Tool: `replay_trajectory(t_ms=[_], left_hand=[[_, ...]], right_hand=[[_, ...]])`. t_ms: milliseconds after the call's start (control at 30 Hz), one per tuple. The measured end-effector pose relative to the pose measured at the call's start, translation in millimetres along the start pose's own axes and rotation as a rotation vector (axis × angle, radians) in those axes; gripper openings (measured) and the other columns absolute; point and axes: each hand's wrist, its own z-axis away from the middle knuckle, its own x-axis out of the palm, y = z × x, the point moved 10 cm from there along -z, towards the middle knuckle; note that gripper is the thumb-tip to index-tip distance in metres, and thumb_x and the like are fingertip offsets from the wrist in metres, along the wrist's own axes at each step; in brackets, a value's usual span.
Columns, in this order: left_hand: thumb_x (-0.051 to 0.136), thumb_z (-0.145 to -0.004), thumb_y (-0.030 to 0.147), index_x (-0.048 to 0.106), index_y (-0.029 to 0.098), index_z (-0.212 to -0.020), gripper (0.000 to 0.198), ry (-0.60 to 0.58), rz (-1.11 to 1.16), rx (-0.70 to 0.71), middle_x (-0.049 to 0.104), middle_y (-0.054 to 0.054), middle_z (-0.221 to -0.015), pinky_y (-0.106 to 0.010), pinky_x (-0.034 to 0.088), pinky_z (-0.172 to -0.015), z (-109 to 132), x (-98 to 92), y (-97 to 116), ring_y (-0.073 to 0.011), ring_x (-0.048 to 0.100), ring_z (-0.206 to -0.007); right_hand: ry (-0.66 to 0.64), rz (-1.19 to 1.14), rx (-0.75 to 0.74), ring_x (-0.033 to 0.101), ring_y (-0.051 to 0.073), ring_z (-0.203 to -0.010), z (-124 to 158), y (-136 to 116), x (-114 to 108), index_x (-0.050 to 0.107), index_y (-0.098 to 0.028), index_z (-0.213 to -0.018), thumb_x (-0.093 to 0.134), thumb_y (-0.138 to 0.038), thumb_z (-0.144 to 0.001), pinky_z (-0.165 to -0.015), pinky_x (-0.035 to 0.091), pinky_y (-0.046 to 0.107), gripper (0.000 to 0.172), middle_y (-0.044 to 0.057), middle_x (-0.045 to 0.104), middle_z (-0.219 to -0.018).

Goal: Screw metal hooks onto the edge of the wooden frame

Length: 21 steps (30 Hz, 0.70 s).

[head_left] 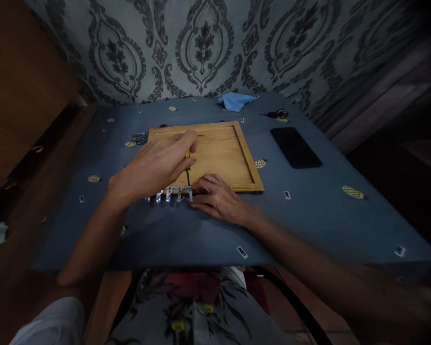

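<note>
A framed wooden board lies on the table in front of me. Along its near edge runs a metal hook rail with several silver hooks hanging over the side. My left hand is closed round a screwdriver, its yellow handle partly hidden by the fingers. The dark shaft points down, its tip at the right part of the rail. My right hand pinches the rail's right end against the board's edge, thumb below and fingers above. The left end of the rail is partly covered by my left forearm.
A black phone-like slab lies to the right on the blue tablecloth. Behind the board are a blue cloth and a small dark object. A clear crumpled item sits left of the board. A patterned curtain hangs behind.
</note>
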Motion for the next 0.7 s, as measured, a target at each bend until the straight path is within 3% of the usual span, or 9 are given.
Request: replay_trajectory(t_ms=[200,467,700], left_hand=[[0.054,-0.101,0.021,0.054,0.021,-0.112,0.011,-0.001,-0.009,0.011,0.066,-0.001,-0.088,-0.03,0.035,-0.066,-1.5,5.6,-0.5,-0.0201,0.063,-0.08],[0.054,-0.102,0.023,0.053,0.021,-0.113,0.011,-0.037,-0.005,-0.008,0.065,-0.001,-0.087,-0.03,0.036,-0.067,-2.7,10.5,-3.3,-0.0208,0.064,-0.081],[0.055,-0.102,0.024,0.054,0.021,-0.113,0.011,-0.065,-0.02,-0.029,0.065,-0.002,-0.091,-0.031,0.036,-0.068,-2.6,12.4,-5.2,-0.0216,0.064,-0.085]], right_hand=[[0.003,-0.007,-0.016,0.054,0.024,-0.1,0.3,0.1,0.7,0.08,-0.021,-0.1,0.059,-0.035,-0.103,-0.091,0.041,0.04,0.026,0.01,0.068,-0.105],[0.017,-0.008,-0.019,0.052,0.022,-0.099,0.2,-0.1,-0.4,0.079,-0.02,-0.099,0.052,-0.039,-0.106,-0.091,0.039,0.038,0.034,0.009,0.066,-0.102],[0.02,-0.014,-0.016,0.053,0.023,-0.101,0.5,0.4,-0.3,0.079,-0.021,-0.099,0.054,-0.038,-0.105,-0.09,0.04,0.038,0.031,0.01,0.067,-0.104]])
